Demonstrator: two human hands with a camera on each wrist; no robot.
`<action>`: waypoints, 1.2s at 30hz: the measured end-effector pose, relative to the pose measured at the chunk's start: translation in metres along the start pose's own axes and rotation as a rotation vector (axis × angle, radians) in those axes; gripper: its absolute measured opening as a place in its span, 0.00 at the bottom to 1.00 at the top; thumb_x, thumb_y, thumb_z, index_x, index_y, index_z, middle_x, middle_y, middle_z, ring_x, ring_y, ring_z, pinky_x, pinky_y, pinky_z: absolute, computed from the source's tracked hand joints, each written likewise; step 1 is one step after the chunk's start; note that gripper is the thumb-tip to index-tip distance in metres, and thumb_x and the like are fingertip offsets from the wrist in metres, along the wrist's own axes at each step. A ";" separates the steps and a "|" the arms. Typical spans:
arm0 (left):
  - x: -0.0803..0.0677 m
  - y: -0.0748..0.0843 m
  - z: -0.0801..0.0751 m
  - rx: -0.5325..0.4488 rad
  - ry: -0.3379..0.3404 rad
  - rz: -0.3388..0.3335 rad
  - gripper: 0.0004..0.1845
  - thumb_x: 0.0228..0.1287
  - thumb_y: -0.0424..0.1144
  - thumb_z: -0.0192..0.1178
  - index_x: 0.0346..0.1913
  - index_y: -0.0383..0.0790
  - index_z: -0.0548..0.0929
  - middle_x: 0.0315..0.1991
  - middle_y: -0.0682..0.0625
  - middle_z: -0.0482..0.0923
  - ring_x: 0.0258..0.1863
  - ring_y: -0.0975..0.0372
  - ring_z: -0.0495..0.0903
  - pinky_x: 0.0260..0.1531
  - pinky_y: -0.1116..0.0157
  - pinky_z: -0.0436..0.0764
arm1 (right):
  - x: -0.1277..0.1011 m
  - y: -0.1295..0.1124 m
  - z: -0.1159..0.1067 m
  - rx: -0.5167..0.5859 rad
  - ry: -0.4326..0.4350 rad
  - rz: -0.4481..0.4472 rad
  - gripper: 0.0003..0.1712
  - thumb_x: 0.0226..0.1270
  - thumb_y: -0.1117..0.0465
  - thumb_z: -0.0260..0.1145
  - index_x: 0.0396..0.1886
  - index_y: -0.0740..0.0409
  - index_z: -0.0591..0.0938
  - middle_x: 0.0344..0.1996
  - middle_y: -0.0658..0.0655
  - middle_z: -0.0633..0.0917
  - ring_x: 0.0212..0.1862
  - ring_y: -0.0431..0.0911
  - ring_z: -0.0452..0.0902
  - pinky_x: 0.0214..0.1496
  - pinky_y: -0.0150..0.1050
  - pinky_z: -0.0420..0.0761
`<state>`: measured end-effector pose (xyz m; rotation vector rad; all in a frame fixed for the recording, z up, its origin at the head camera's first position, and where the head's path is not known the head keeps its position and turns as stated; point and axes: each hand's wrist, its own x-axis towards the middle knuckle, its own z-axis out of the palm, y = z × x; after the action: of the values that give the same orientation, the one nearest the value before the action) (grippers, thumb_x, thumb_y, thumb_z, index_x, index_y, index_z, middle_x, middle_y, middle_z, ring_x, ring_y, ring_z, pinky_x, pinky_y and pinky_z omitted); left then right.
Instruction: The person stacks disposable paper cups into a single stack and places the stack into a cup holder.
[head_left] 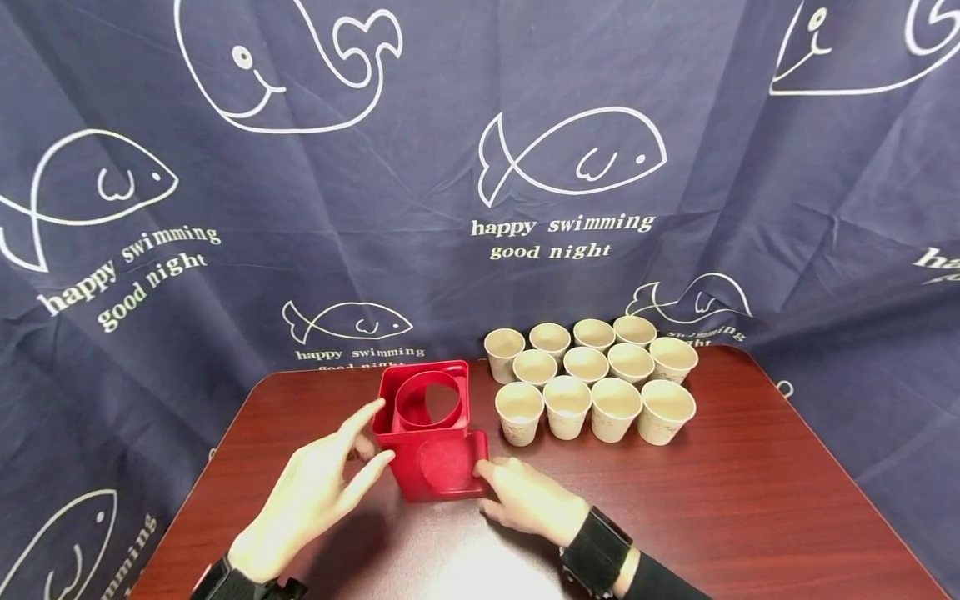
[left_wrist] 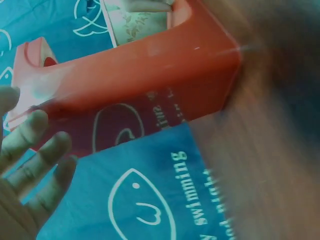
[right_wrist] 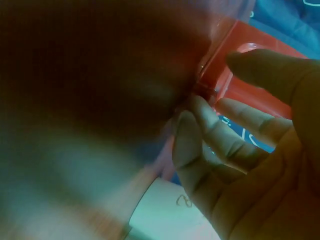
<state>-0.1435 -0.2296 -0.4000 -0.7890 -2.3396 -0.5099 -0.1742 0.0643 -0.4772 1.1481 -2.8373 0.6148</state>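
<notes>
A glossy red plastic box [head_left: 433, 433], square-sided with a round opening on top, sits near the front of a dark wood-grain table [head_left: 750, 500]. The left hand [head_left: 315, 492] lies against its left side with fingers nearly straight; the right hand [head_left: 525, 500] pinches its lower right corner with curled fingers. Twelve beige paper cups [head_left: 592, 379], upright and empty, stand clustered in three rows just right of the box.

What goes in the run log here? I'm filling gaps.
left hand: touches red box | right hand: pinches its corner | paper cups: untouched
</notes>
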 end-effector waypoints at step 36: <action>-0.083 0.101 0.081 0.358 -0.236 -0.200 0.56 0.47 0.85 0.55 0.71 0.47 0.72 0.69 0.48 0.75 0.67 0.51 0.74 0.51 0.51 0.86 | -0.118 0.003 -0.023 -0.242 0.353 0.191 0.59 0.47 0.23 0.73 0.73 0.52 0.74 0.67 0.57 0.79 0.67 0.58 0.76 0.64 0.65 0.75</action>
<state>-0.0602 -0.1451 -0.4979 -0.4703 -2.6407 -0.0720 -0.0932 0.1533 -0.4767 0.6616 -2.6378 0.4147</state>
